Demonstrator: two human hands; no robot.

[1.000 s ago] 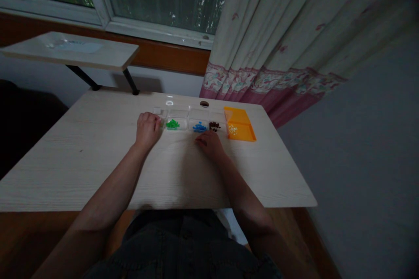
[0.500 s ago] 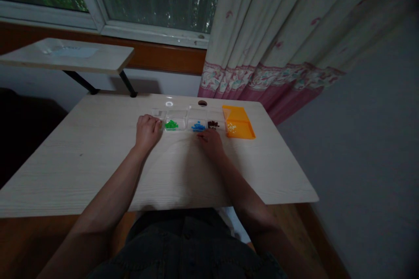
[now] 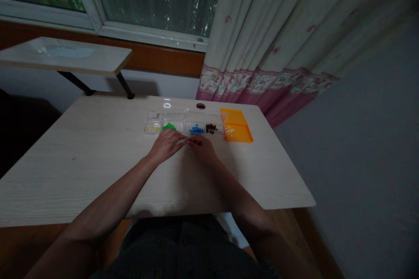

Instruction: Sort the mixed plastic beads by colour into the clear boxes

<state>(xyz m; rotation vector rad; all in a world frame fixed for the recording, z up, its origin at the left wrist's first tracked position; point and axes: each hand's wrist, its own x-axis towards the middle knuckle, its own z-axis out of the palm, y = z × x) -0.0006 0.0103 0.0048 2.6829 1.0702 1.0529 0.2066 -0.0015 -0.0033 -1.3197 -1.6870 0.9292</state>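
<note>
My left hand [image 3: 167, 144] and my right hand [image 3: 203, 148] meet fingertip to fingertip in front of the clear boxes. Small dark brown pieces [image 3: 195, 142] show at the pinched fingers of my right hand. The left thumb and fingers are pinched too; what is between them is too small to make out. Just beyond the hands lie green pieces [image 3: 169, 126], partly hidden by the left hand, blue pieces [image 3: 197, 129] and brown pieces [image 3: 211, 128] in clear boxes. Yellow pieces [image 3: 152, 129] sit in the leftmost clear box [image 3: 155, 116].
At the row's right end an open orange box [image 3: 240, 130] holds white pieces [image 3: 229, 131]. All of it stands on a pale wooden desk [image 3: 262, 174]. A raised shelf [image 3: 108, 59] stands at the back left, a curtain [image 3: 248, 52] hangs behind, and the desk has a round hole [image 3: 200, 106].
My left hand has moved right, away from the leftmost clear box, to my right hand. The yellow pieces there are now uncovered. My right hand has barely moved. The view has shifted slightly.
</note>
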